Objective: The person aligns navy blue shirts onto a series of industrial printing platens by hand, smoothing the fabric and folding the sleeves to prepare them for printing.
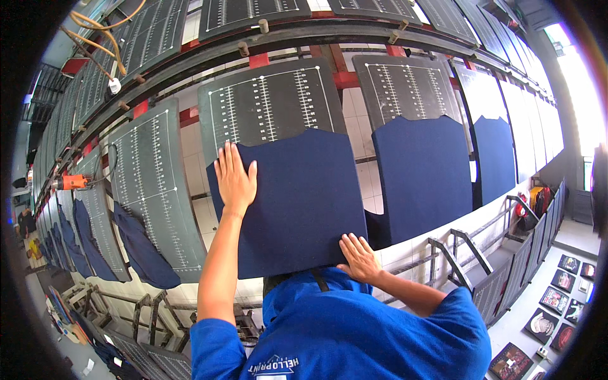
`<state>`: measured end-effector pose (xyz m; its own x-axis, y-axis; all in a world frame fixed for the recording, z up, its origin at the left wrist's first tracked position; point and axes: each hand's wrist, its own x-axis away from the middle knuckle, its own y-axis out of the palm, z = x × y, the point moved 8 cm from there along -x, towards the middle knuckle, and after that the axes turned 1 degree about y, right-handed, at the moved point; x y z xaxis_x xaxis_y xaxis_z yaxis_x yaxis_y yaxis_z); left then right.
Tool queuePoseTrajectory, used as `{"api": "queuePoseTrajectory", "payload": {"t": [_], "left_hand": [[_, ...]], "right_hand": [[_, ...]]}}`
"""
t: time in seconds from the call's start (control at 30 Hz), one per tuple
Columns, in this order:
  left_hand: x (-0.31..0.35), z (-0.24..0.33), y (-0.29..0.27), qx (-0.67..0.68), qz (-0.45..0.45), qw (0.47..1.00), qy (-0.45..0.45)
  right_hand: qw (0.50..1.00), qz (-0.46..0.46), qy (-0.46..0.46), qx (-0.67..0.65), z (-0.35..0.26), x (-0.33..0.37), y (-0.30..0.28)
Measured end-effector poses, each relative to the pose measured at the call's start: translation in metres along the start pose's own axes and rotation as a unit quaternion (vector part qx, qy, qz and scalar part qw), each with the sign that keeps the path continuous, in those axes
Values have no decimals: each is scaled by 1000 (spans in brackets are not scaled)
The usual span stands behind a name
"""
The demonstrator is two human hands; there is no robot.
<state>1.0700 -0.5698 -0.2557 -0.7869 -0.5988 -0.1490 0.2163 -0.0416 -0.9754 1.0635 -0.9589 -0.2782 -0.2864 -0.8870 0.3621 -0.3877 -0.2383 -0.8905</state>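
Note:
A navy T-shirt (297, 202) is stretched over the near part of a dark flat printing board (247, 107) with white ruled scales. Near the shirt's upper left edge, my left hand (234, 180) rests flat on the cloth, fingers together and thumb out. My right hand (360, 258) lies flat with spread fingers at the shirt's lower right edge, close to my body. Neither hand grips anything. Two more navy shirts (421, 180) (494, 161) cover boards to the right. On the left, a bunched navy garment (142, 244) hangs along the side of another board (152, 183).
A metal rail (285, 35) runs across behind the boards, with another row beyond. An orange tool (71, 182) with a black cord lies at the left. A cable with a white plug (114, 86) hangs above. Metal brackets (472, 247) and printed panels (554, 299) are at the right.

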Motion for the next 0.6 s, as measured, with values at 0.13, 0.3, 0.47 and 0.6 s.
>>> {"api": "queuePoseTrajectory", "payload": {"t": [0.13, 0.3, 0.47, 0.6], "left_hand": [[-7, 0, 3, 3, 24, 1000, 0], [80, 56, -31, 190, -136, 967, 105], [210, 10, -51, 530, -339, 744, 228], [226, -170, -92, 412, -247, 858, 182]], "right_hand": [[995, 36, 93, 22, 1, -48, -28], [925, 309, 221, 23, 11, -195, -111], [932, 295, 204, 47, -110, -316, -109], [937, 294, 181, 55, -223, -336, -78]]}}
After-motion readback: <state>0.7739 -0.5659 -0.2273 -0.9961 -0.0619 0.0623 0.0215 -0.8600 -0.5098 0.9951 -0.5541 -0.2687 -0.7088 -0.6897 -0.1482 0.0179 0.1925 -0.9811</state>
